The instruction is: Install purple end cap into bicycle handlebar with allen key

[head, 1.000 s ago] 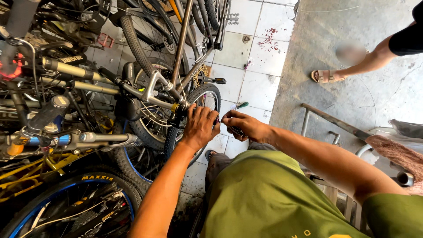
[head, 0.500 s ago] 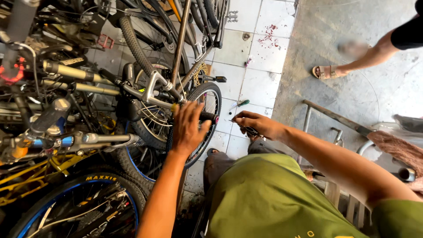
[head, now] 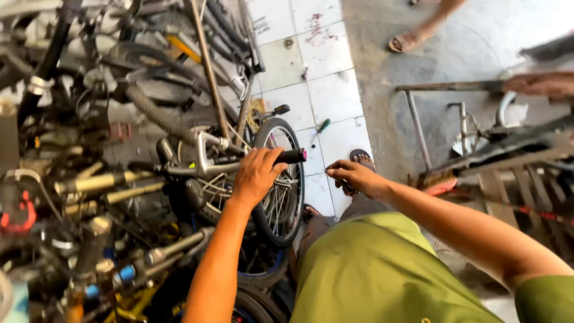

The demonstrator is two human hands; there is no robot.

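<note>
A dense heap of bicycles (head: 89,179) fills the left half of the frame, frames and tyres too tangled to count, though at least three wheels can be told apart in the lower middle. Just right of it, at the centre, the left hand (head: 258,174) is wrapped around the dark handlebar grip (head: 290,157) of a small bicycle, its grip clamped on the bar with the pink end cap showing past the fingers. Below that stands one spoked front wheel (head: 280,179), upright on the white tiled floor (head: 326,90). The step in hand appears to be steadying this one bicycle by its bar while a tool is brought to it. Further right, the right hand (head: 357,178) has its grip pinched together on one small dark tool (head: 347,186), held apart from the bar, just beside the wheel. The next move would seem to call for keeping the bar still and bringing the tool tip across to a fitting near the stem. One green-handled screwdriver (head: 321,128) lies on the tiles above the hands. Two sandalled feet show below the hands; one other person's sandalled foot (head: 405,42) is at the upper right, well apart. A metal frame (head: 442,113) lies on concrete at the right.
</note>
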